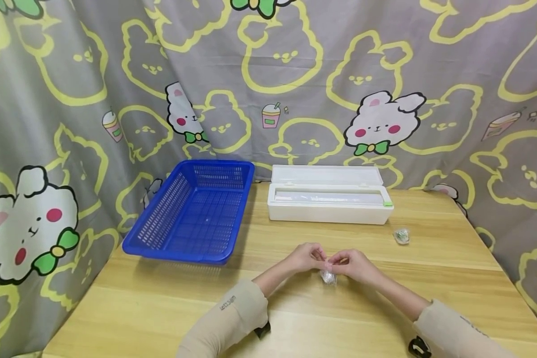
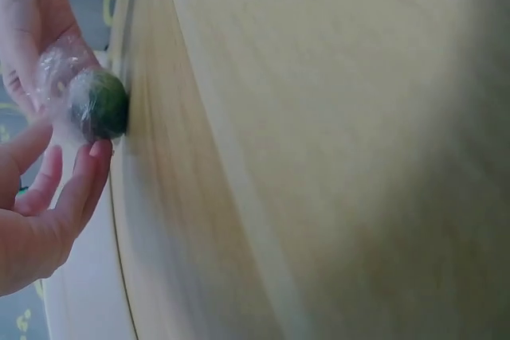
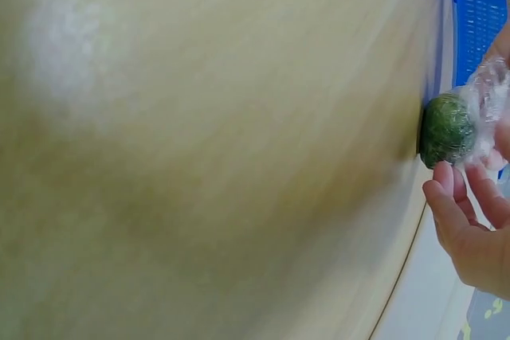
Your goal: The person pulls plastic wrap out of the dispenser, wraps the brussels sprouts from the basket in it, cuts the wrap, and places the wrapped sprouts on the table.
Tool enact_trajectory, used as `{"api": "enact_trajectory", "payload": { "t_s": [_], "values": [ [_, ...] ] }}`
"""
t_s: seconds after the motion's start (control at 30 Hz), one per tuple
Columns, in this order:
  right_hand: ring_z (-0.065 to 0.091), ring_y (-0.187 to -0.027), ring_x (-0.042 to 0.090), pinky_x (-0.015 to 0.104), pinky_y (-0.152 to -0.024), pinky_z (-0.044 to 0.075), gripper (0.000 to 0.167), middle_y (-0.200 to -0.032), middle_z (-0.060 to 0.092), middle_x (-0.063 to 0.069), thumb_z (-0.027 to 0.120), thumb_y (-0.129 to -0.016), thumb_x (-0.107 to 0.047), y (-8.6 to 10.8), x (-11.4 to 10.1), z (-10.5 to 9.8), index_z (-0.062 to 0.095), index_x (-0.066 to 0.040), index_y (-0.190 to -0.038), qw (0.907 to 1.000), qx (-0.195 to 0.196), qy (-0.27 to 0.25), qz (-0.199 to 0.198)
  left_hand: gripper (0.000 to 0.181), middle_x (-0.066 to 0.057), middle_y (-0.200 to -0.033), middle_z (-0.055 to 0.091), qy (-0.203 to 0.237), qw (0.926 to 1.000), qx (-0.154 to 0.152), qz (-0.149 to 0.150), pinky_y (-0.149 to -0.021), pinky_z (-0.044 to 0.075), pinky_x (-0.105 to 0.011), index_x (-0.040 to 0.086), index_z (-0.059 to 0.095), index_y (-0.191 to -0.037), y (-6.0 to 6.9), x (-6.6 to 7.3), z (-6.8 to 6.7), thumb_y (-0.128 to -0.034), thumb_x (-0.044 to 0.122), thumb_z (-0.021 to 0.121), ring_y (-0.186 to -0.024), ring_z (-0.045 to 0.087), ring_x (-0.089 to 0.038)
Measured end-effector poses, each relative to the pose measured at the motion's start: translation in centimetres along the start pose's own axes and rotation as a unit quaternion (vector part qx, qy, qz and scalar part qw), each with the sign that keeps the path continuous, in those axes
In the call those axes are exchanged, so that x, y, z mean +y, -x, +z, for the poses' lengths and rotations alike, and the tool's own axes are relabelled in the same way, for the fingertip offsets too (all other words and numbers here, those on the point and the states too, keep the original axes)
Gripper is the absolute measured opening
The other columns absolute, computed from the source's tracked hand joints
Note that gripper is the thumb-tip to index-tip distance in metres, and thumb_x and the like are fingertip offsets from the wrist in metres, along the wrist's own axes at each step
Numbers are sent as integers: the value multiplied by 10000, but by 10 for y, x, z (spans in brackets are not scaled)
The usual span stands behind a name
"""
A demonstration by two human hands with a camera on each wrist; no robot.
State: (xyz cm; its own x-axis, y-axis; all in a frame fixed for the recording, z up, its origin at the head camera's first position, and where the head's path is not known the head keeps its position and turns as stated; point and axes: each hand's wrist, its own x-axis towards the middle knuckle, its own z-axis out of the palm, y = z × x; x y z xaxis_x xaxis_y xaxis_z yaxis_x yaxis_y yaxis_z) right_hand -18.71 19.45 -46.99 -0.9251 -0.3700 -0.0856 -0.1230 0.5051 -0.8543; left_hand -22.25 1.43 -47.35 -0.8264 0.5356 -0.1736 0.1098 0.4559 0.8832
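A small round green fruit (image 3: 448, 129), like a lime, is bundled in clear cling film (image 2: 64, 85) at table level. My left hand (image 1: 308, 257) and right hand (image 1: 352, 263) meet just above it, pinching the gathered film between thumbs and fingers. In both wrist views, fingertips also reach against the side of the fruit. From the head view, the wrapped bundle (image 1: 328, 277) hangs or rests below the fingertips; which one cannot be told. A second wrapped ball (image 1: 402, 236) lies apart to the right, with green showing through its film.
A white cling film box (image 1: 331, 214) stands at the back with its lid (image 1: 326, 175) raised and a green slider (image 1: 388, 203) at its right end. To the left sits a blue plastic basket (image 1: 197, 256). A patterned grey curtain (image 1: 295, 104) hangs behind the wooden table (image 1: 138, 308).
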Motion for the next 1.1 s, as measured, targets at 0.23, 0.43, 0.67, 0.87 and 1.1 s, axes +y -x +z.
{"api": "enact_trajectory", "payload": {
  "t_s": [0.23,0.43,0.67,0.87,1.1],
  "values": [
    [631,-807,246,261,-702,518,273,-937,638,182,702,-778,-145,3,3,1,649,64,-946,9995,74,27,-311,230,-61,-863,671,-307,9980,-270,490,-667,485,-160,9,668,-968,3,0,2,-743,8,715,-737,601,-72],
    [628,-800,228,230,-702,517,264,-941,628,210,700,-767,-71,6,5,7,630,90,-964,9968,283,58,-743,287,-88,-951,692,-890,9912,-379,903,-629,477,-110,1,677,-1010,4,1,3,-728,-7,725,-726,641,-55],
    [594,-750,175,249,-674,515,275,-888,612,98,720,-740,-74,8,8,11,642,48,-973,9882,509,805,-1197,344,-88,-981,684,-1237,9842,-605,1109,-636,466,-86,16,666,-1053,4,2,0,-718,38,746,-763,656,-51],
    [594,-786,183,251,-706,515,303,-900,586,52,707,-752,-81,11,10,14,639,43,-1020,9852,559,1015,-1260,227,-74,-966,691,-1025,9897,-466,885,-651,461,-119,30,688,-1007,4,2,-4,-799,120,694,-753,619,-34],
    [569,-704,112,213,-611,494,344,-915,593,55,658,-818,-148,21,7,20,621,52,-1095,9395,878,2725,-1882,99,-29,-798,698,-686,9969,198,334,-559,450,-142,29,716,-851,3,0,5,-801,110,687,-620,545,-5]
  ]
}}
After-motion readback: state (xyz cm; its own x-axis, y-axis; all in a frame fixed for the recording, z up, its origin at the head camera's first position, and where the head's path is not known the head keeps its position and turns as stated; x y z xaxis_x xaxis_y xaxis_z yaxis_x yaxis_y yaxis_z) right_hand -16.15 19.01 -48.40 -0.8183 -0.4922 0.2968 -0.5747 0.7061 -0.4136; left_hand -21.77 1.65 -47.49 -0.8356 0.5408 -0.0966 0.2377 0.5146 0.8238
